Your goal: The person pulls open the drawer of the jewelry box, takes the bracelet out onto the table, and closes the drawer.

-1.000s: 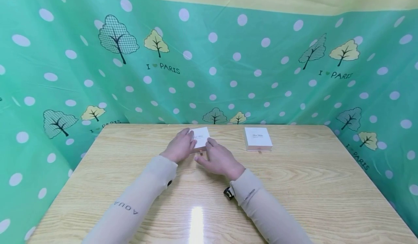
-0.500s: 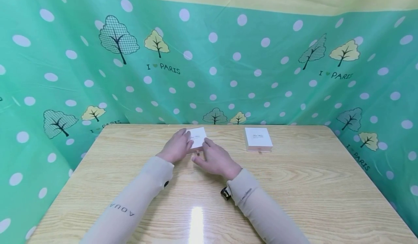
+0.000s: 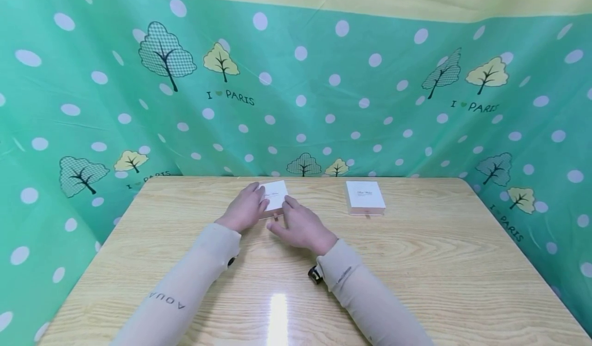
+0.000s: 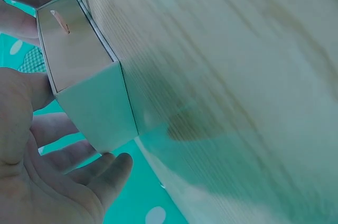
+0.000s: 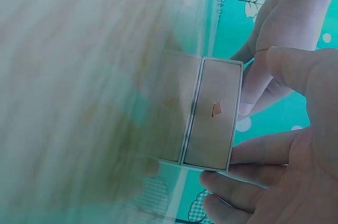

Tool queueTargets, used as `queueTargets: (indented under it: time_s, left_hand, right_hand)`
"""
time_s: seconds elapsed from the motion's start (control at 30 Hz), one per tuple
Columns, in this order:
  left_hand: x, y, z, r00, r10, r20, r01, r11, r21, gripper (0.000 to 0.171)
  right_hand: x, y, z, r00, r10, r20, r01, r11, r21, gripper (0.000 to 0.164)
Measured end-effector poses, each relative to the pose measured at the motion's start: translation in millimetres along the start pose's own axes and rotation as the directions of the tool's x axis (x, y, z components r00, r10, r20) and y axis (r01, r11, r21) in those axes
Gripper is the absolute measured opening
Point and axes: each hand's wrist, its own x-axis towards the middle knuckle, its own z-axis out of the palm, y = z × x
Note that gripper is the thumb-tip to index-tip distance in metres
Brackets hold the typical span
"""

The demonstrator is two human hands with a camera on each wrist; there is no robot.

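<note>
A white square gift box (image 3: pixel 276 192) with small dark print on its lid lies at the table's far side. Its front is pinkish-brown with a small ribbon tab (image 5: pixel 217 109). My left hand (image 3: pixel 244 208) holds the box's left side, its thumb at the upper edge and its fingers along the side in the left wrist view. My right hand (image 3: pixel 304 225) touches the right side with its fingertips, the thumb apart from the box in front of it. A second, similar white box (image 3: pixel 365 196) stands to the right, untouched.
The wood-grain table (image 3: pixel 416 263) carries both boxes near its back edge. Behind it and at the sides hangs a green dotted curtain (image 3: pixel 300 78) with printed trees. A bright light reflection lies on the near tabletop.
The held box has slid a little to the left along the table, and both hands have moved with it. The second box has stayed in place.
</note>
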Motion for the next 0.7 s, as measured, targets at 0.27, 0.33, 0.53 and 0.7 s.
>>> queueTargets:
  time_s: [0.27,0.33,0.53,0.7]
  left_hand:
    - [-4.9,-1.9,-2.3,1.000,-0.015,-0.003,0.015,1.000,-0.019,0.054]
    - [-5.3,-2.9,-2.3,1.000,-0.013,-0.004,0.013,1.000,-0.020,0.054]
    - [-6.3,-6.5,-3.3,1.000,-0.004,-0.012,0.004,1.000,-0.015,0.054]
    - [-8.2,-9.2,-4.5,1.000,-0.013,-0.021,0.013,1.000,-0.021,0.054]
  right_hand:
    - [1.6,-2.8,1.0,1.000,-0.012,0.004,0.012,1.000,0.000,0.069]
    - [2.3,-3.6,1.1,1.000,-0.016,0.004,0.016,1.000,-0.002,0.069]
    - [4.2,-6.1,1.8,1.000,-0.020,-0.003,0.020,1.000,-0.004,0.068]
    - [6.3,-9.0,2.2,1.000,-0.023,0.000,0.023,1.000,0.005,0.065]
